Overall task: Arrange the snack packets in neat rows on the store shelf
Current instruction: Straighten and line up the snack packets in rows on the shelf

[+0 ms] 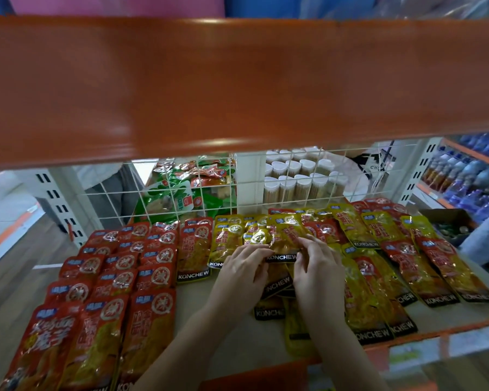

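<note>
Red and yellow snack packets cover the pale shelf board (235, 342). Red packets (116, 280) lie in overlapping rows on the left. Yellow and red packets (424, 266) lie mixed and slanted on the right. In the middle, my left hand (242, 273) and my right hand (318, 273) both pinch the lower black edge of a yellow packet (283, 241) and hold it over a loose pile of yellow packets (277, 289). One yellow packet (295, 331) hangs near the shelf's front edge.
A thick orange beam (237, 86) of the upper shelf fills the top of the view. A white wire grid (246, 190) backs the shelf, with green packets (181, 196) and white-capped jars (299, 179) behind it. Another shelf with blue bottles (474, 176) stands at right.
</note>
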`<state>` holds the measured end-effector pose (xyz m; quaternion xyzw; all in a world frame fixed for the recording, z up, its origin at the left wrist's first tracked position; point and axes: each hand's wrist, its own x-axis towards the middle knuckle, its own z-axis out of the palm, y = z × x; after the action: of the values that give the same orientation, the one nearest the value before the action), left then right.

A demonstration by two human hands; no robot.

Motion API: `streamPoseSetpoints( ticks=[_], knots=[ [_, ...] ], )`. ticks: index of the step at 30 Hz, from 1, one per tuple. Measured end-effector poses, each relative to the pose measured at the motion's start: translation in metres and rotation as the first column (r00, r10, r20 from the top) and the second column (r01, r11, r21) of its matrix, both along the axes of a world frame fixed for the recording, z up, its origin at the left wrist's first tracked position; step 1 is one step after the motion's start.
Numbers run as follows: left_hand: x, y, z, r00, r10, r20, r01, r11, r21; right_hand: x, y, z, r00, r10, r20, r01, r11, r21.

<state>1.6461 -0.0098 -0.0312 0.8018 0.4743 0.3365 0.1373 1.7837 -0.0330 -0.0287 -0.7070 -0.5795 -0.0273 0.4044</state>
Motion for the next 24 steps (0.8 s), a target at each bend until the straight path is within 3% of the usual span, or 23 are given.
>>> streamPoseSetpoints(
  ticks=[8,12,14,18,21,24],
  knots=[
    [-0.002,0.001,-0.001,0.992,-0.021,0.121,0.032,0.996,-0.088,0.006,-0.006,0.009,0.993,0.023,-0.117,0.011,0.961,0.278],
    [-0.002,-0.002,0.009,0.922,0.000,0.387,0.107,0.961,-0.256,0.003,-0.012,0.013,0.990,0.141,0.017,-0.133,0.873,0.469],
    [-0.002,-0.003,0.017,0.836,0.015,0.549,0.178,0.938,-0.297,0.000,-0.013,0.013,0.975,0.197,0.107,-0.223,0.846,0.484],
    [-0.010,-0.009,0.029,0.559,0.047,0.828,0.413,0.850,-0.327,-0.005,-0.012,0.009,0.912,0.312,0.265,-0.403,0.803,0.439],
    [-0.013,-0.010,0.035,0.348,0.176,0.921,0.496,0.799,-0.340,-0.009,-0.011,0.008,0.855,0.397,0.334,-0.508,0.767,0.391],
    [-0.016,-0.009,0.037,0.261,0.233,0.937,0.486,0.807,-0.336,-0.014,-0.010,0.006,0.807,0.429,0.407,-0.568,0.753,0.333]
  ],
)
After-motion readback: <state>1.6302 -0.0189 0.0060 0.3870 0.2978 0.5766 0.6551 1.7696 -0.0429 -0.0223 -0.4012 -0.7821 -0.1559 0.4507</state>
